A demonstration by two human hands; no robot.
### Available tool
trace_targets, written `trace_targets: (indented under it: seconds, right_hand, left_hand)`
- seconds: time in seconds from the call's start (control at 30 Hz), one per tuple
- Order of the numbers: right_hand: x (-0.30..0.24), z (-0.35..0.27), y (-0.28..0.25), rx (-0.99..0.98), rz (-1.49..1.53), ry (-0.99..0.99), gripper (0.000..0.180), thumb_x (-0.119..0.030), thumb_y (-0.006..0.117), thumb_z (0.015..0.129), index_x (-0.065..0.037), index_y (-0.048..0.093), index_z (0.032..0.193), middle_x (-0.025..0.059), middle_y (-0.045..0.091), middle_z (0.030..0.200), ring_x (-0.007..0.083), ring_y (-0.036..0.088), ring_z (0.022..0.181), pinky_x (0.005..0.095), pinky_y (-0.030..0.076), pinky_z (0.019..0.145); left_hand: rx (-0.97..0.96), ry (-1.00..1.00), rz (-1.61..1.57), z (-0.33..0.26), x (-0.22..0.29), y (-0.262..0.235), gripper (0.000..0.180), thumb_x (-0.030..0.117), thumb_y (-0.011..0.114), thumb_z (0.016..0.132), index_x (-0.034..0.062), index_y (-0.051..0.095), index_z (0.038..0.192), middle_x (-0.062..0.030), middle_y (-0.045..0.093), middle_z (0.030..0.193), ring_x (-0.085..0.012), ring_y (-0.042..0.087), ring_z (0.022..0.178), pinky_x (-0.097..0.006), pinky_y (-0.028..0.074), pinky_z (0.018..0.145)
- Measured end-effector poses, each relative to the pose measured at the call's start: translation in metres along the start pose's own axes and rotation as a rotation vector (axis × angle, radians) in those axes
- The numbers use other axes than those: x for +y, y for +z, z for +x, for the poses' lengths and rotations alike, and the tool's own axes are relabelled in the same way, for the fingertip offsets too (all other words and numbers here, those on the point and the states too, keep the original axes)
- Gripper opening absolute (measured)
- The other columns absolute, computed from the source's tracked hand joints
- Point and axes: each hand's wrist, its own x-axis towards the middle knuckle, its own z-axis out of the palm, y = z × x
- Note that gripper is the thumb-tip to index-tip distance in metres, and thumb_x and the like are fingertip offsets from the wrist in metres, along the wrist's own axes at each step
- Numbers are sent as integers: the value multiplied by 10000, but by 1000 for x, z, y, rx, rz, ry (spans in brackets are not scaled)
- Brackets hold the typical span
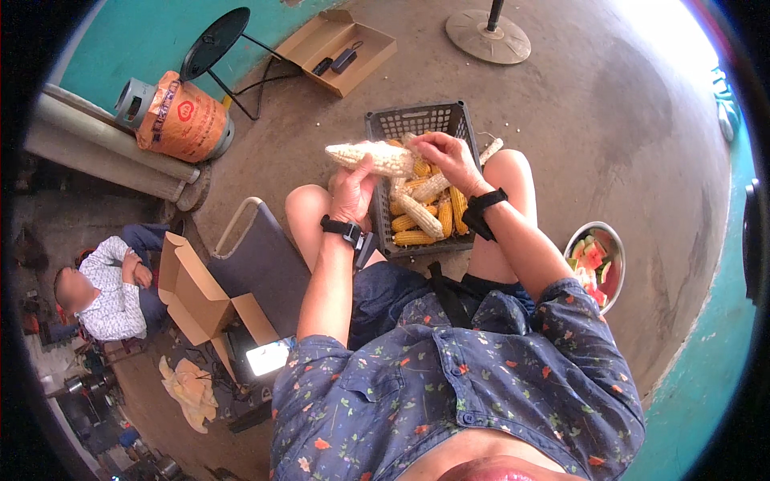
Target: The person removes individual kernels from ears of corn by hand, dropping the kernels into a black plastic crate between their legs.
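A pale white corn cob (370, 158) lies level in my left hand (351, 192), the fingers wrapped round it from below and the thumb along its near side. At the cob's right end is my right hand (457, 167), with thumb and forefinger pinched together; what they hold, if anything, is too small to make out. Both hands are over a black plastic crate (411, 120) between my knees. Inside it lie several yellow corn cobs (446, 218) and some paler ones, such as a whitish cob (420, 216) near the middle.
To my right stands a metal bowl (621, 268) with watermelon pieces. Ahead are an open cardboard box (373, 58), a round pole base (465, 40), a black stool (213, 40) and a gas cylinder (186, 120). A grey chair (261, 256), another box (188, 293) and a seated person (116, 284) are left.
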Motion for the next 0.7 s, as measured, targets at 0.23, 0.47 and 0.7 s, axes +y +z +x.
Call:
trace_targets:
  seconds: [0.23,0.47,0.7]
  right_hand:
    - [7,2,-1,49,-3,136,239,-188,681,882,0,697,1029,72,710,933,123,634,869,282,508,791]
    - [3,2,0,39,9,67,194,-130,686,890,-14,688,1046,29,686,937,102,612,871,265,501,796]
    - [3,1,1,-27,-90,-47,222,-176,709,856,-21,720,1014,99,686,1021,179,646,904,307,517,787]
  left_hand:
    - [-8,-13,1,-2,4,1,425,142,675,915,6,505,1281,-149,588,1249,-265,566,1163,-444,451,1038]
    - [19,-20,4,-1,3,-3,428,151,683,910,1,511,1272,-149,598,1236,-264,572,1156,-440,455,1033]
    - [-4,-31,30,-1,2,0,433,154,670,921,1,504,1290,-143,588,1261,-256,564,1169,-425,447,1041]
